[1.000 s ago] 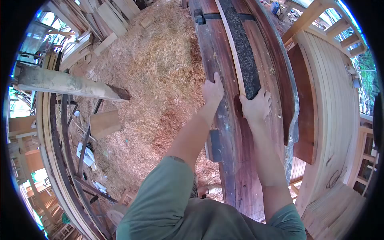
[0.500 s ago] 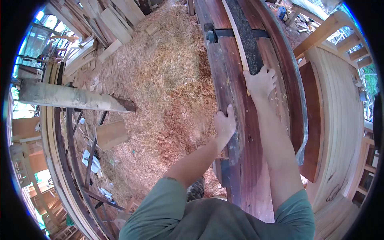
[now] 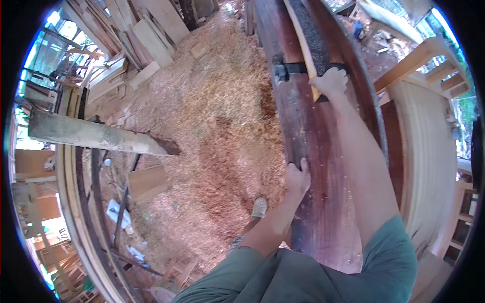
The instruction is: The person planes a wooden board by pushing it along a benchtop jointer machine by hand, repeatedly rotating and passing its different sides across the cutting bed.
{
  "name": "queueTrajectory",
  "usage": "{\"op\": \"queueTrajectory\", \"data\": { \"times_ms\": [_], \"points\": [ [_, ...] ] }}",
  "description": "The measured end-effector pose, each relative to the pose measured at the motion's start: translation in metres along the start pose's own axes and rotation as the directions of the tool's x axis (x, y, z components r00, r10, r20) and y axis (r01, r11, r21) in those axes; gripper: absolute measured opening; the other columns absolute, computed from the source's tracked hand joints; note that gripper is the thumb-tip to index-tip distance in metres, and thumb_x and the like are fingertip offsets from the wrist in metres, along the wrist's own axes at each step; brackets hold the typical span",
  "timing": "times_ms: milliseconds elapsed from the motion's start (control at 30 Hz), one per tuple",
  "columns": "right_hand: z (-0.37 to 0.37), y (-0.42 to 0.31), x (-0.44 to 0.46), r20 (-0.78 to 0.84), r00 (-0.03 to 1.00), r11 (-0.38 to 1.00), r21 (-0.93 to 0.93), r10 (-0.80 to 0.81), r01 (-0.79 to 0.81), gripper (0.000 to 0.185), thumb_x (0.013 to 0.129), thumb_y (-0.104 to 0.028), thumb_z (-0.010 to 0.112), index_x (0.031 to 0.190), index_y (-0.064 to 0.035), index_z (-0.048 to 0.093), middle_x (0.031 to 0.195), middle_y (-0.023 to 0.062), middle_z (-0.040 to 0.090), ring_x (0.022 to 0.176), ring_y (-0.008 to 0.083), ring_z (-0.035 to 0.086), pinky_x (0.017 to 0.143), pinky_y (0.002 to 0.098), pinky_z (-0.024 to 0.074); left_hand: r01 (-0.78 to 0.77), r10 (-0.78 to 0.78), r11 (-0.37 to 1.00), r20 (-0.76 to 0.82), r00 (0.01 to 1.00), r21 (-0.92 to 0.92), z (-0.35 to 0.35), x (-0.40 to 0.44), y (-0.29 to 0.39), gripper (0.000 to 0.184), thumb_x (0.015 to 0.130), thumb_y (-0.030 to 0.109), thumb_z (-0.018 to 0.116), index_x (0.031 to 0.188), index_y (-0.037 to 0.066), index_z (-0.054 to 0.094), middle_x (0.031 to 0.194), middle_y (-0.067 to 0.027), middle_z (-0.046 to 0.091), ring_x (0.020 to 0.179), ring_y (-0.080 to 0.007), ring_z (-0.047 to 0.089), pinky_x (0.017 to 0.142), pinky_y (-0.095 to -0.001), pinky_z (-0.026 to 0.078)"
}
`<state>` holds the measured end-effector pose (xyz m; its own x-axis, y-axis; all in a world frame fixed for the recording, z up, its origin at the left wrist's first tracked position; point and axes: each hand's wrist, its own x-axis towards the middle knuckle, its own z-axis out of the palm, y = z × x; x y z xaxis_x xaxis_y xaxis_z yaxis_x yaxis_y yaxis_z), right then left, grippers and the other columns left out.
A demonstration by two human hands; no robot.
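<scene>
A long pale wooden strip (image 3: 301, 38) lies along the dark reddish wooden bench (image 3: 323, 151), beside a rough black band (image 3: 312, 35) that runs under or next to it. My right hand (image 3: 331, 83) is at the near end of the strip, thumb by the pale wood and fingers curled over towards the black band. What the fingertips press on is partly hidden. Lower down, my left hand (image 3: 298, 179) grips the bench's left edge, its thumb pointing up along the top and its fingers bent over the side.
A dark crossbar with a metal fitting (image 3: 280, 68) spans the bench. Wood shavings (image 3: 227, 126) cover the floor, with my shoe (image 3: 259, 207) on them. Planks (image 3: 151, 38) lean at the back left. A log (image 3: 101, 134) juts in from the left, and wide boards (image 3: 429, 151) stand on the right.
My right hand and the near end of the pale strip have moved away from me along the bench, up to the crossbar. The view has shifted, and my shoe now shows.
</scene>
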<state>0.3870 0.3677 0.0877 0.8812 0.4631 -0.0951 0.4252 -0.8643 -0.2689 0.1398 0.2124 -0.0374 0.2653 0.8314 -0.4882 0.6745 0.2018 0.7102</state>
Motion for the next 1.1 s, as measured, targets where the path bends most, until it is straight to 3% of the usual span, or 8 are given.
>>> {"op": "queueTrajectory", "data": {
  "times_ms": [133,233,400,600,700,800,900,1100],
  "points": [
    [-0.065,0.013,-0.08,-0.029,0.994,0.989,0.106,-0.102,0.105,0.077,0.063,-0.049,0.086,0.112,0.0095,0.072,0.127,0.0351,0.062,0.121,0.0441,0.062,0.104,0.0452,0.0501,0.007,-0.009,0.998,-0.03,0.999,-0.067,0.012,0.001,-0.011,0.07,0.101,0.053,0.051,0.105,-0.016,0.064,0.11,-0.0376,0.064,0.107,-0.0529,0.062,0.096,-0.0553,0.049],
    [-0.057,0.086,-0.153,0.181,0.961,0.797,0.6,-0.211,0.062,0.05,0.074,-0.031,0.085,0.104,0.0074,0.073,0.082,0.0106,0.074,0.072,0.0193,0.073,0.062,0.0358,0.0564,-0.079,0.075,0.994,-0.048,0.996,-0.069,0.013,0.004,-0.021,0.073,0.102,0.054,0.049,0.112,-0.017,0.064,0.113,-0.0387,0.064,0.11,-0.0528,0.063,0.098,-0.0559,0.048],
    [-0.054,0.211,-0.387,0.631,0.758,0.272,0.768,-0.169,-0.579,0.067,0.082,-0.021,0.084,0.136,0.0083,0.056,0.118,0.0157,0.072,0.1,0.0273,0.073,0.09,0.0419,0.0594,-0.122,0.129,0.985,0.051,0.99,-0.126,-0.038,-0.004,-0.089,0.064,0.102,0.052,0.05,0.108,-0.007,0.073,0.094,-0.031,0.071,0.105,-0.0482,0.067,0.095,-0.0547,0.048],
    [-0.018,0.369,-0.648,0.63,0.727,-0.097,0.734,-0.273,-0.673,0.074,0.077,-0.021,0.079,0.14,0.006,0.054,0.123,0.0161,0.07,0.108,0.0269,0.07,0.096,0.0395,0.0554,-0.22,0.191,0.959,-0.165,0.968,-0.178,-0.114,-0.201,-0.179,0.061,0.103,0.047,0.05,0.098,-0.011,0.07,0.091,-0.0288,0.071,0.093,-0.0415,0.069,0.084,-0.0508,0.049],
    [-0.031,0.461,-0.746,0.639,0.715,-0.068,0.731,-0.283,-0.68,0.077,0.074,-0.018,0.081,0.141,0.007,0.053,0.123,0.016,0.07,0.108,0.0268,0.07,0.099,0.0394,0.0533,-0.217,0.208,0.976,-0.174,0.962,-0.033,-0.098,-0.283,-0.22,0.059,0.103,0.047,0.053,0.1,-0.009,0.071,0.09,-0.0257,0.073,0.092,-0.0364,0.071,0.085,-0.0493,0.05],
    [-0.077,0.516,-0.836,0.518,0.852,0.519,0.751,-0.08,-0.408,0.088,0.064,-0.022,0.091,0.137,0.0071,0.053,0.125,0.0203,0.065,0.117,0.0352,0.063,0.101,0.0464,0.0509,-0.254,0.254,0.959,-0.012,0.967,-0.128,-0.052,-0.328,-0.23,0.058,0.101,0.048,0.058,0.102,-0.009,0.072,0.093,-0.0239,0.073,0.096,-0.0333,0.071,0.088,-0.0472,0.05],
    [-0.106,0.569,-0.937,0.359,0.926,0.976,0.132,0.118,-0.175,0.09,0.05,-0.028,0.092,0.122,0.0074,0.051,0.118,0.0328,0.053,0.116,0.0463,0.056,0.098,0.0549,0.0462,-0.216,0.233,0.956,0.065,0.97,-0.201,-0.025,-0.396,-0.141,0.066,0.093,0.051,0.071,0.109,-0.013,0.068,0.108,-0.0232,0.073,0.106,-0.032,0.068,0.094,-0.0418,0.051],
    [-0.159,0.638,-1.099,0.406,0.764,0.843,-0.032,0.502,-0.537,0.092,0.06,-0.029,0.092,0.134,0.0021,0.049,0.133,0.0315,0.046,0.133,0.0491,0.041,0.114,0.0546,0.0355,0.24,0.026,0.792,0.423,0.906,-0.562,0.097,-0.458,-0.17,0.069,0.083,0.048,0.082,0.118,-0.01,0.068,0.118,-0.0175,0.071,0.11,-0.0293,0.067,0.096,-0.0389,0.051]
  ]
}}
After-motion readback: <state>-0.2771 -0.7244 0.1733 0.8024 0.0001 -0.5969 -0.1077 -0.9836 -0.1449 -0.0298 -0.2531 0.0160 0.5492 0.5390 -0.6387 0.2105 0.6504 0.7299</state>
